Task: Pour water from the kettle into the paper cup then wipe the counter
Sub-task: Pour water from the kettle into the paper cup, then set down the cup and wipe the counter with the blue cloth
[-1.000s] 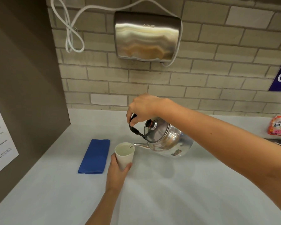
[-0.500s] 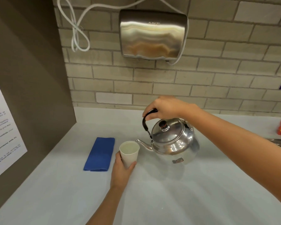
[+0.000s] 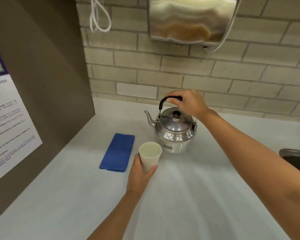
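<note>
Kettle (image 3: 174,129) upright on the counter (image 3: 189,196), spout pointing far-left and away from the paper cup (image 3: 150,156); we judge the pour finished, wiping not yet begun. Our right hand (image 3: 189,103) is closed over the black handle (image 3: 164,101) from above, a top grip that keeps the body hanging level. Our left hand (image 3: 139,174) wraps the cup's lower wall, fingers clamped round it, probably to steady a light cup. The cup sits just near-left of the kettle, seemingly apart from it, with liquid inside; level hard to read. Folded blue cloth (image 3: 118,152) lies flat just left of the cup, within easy reach of the left hand, untouched. Edges: brown side panel (image 3: 42,84) closes the left, brick wall (image 3: 215,78) the far side, sink rim (image 3: 294,153) at right. Open counter spreads near and right, ample room for wiping. Cup and kettle stand mid-counter, and we reckon they would obstruct a sweep.
</note>
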### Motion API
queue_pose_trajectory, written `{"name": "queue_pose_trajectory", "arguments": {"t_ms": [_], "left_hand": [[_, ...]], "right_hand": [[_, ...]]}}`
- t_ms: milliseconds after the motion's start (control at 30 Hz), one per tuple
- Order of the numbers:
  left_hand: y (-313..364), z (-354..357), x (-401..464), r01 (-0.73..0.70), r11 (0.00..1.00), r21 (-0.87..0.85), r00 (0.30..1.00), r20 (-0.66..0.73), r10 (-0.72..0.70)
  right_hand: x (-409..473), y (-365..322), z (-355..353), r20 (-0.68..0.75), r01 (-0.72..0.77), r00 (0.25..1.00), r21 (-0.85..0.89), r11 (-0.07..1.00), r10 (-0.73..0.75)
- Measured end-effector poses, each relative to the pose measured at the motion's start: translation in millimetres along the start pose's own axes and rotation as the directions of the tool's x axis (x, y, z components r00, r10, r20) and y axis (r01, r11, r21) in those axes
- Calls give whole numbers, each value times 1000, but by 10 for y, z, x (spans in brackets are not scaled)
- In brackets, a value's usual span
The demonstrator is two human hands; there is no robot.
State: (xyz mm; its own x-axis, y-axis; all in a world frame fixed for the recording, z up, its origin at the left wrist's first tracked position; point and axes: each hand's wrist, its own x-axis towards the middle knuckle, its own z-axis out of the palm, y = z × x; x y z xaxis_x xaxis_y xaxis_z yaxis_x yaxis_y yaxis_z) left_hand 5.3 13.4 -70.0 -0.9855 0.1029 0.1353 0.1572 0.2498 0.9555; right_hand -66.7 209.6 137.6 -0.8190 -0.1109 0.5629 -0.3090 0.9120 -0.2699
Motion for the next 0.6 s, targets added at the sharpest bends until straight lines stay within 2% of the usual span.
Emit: {"name": "queue_pose_trajectory", "arguments": {"t_ms": [300,600], "left_hand": [[-34,2,21,-2,1000,2,1000,-12,2],[-69,2,19,20,1000,-10,1000,-9,-20]], "right_hand": [[200,187,695,96,-85,993,102,991,75],[251,328,897,140,-122,985,161,979,100]]}}
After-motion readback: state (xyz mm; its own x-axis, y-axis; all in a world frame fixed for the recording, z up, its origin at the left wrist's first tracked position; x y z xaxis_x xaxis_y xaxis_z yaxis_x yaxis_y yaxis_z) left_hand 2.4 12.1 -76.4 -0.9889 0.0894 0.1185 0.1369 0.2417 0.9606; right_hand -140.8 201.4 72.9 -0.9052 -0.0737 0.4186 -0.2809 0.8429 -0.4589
